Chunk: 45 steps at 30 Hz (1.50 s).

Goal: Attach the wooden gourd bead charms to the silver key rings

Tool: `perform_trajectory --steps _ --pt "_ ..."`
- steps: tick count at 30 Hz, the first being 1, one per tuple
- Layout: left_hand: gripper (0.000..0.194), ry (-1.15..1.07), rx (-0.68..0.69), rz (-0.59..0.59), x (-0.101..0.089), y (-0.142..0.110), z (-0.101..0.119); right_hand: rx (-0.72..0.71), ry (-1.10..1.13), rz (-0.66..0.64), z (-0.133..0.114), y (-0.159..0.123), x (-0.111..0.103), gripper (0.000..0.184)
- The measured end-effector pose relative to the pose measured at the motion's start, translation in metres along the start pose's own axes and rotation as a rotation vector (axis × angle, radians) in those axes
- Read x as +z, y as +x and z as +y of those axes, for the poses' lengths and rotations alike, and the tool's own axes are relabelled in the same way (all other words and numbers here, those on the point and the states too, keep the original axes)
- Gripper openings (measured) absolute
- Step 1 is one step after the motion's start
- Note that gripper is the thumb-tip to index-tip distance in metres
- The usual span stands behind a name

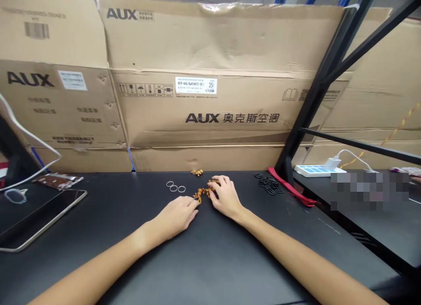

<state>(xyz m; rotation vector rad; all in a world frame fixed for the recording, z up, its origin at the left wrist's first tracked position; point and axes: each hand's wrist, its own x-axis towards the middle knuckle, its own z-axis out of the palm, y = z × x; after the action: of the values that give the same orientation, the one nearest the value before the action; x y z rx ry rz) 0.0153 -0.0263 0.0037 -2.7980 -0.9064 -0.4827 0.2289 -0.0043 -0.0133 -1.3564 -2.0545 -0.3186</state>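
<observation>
Small brown, shiny bead charms [200, 192] lie on the dark table between my hands, with thin orange-brown loops among them. My left hand [179, 213] rests on the tabletop, its fingers closed at the near end of these charms; a small ring-like bit shows at the fingertips. From the right, my right hand [225, 195] reaches over with bent fingers and thumb around more of the charms, partly hiding them. Beyond the hands sits a separate small bead charm [197, 172]. Several silver metal rings [173, 188] lie left of the charms, past my left hand.
Several black loops [269, 184] and a red strap [291, 188] lie at the right by a black metal post [296, 116]. A tablet [42, 219], glasses [16, 195] and a brown packet [58, 181] are at the left. Cardboard [204, 41] walls the back. A white power strip [319, 170] stands right.
</observation>
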Motion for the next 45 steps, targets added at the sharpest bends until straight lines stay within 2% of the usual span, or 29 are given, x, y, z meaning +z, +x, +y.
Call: perform_trajectory --steps 4,8,17,24,32,38,45 --pt "0.02 -0.076 -0.044 -0.015 -0.001 -0.003 -0.003 -0.171 0.11 -0.058 -0.013 -0.004 -0.008 0.028" --pt "0.023 -0.15 -0.065 -0.009 0.001 -0.002 -0.005 -0.27 0.144 -0.142 -0.019 -0.006 -0.012 0.022" --pt "0.016 -0.161 -0.073 -0.027 -0.004 -0.002 -0.004 -0.259 0.172 -0.144 -0.017 -0.005 -0.011 0.009" --pt "0.017 -0.199 -0.078 0.005 -0.002 -0.003 -0.005 -0.221 0.268 -0.127 -0.019 -0.005 -0.011 0.007" --pt "0.017 -0.341 -0.085 0.143 0.001 -0.001 -0.009 -0.214 0.376 -0.15 -0.027 -0.006 -0.014 0.007" --pt "0.015 -0.417 -0.1 0.138 0.003 0.0 -0.012 -0.144 0.336 -0.13 -0.019 -0.006 -0.007 0.007" --pt "0.015 -0.42 -0.112 0.143 0.005 0.0 -0.013 -0.187 0.408 -0.15 -0.026 -0.007 -0.011 0.007"
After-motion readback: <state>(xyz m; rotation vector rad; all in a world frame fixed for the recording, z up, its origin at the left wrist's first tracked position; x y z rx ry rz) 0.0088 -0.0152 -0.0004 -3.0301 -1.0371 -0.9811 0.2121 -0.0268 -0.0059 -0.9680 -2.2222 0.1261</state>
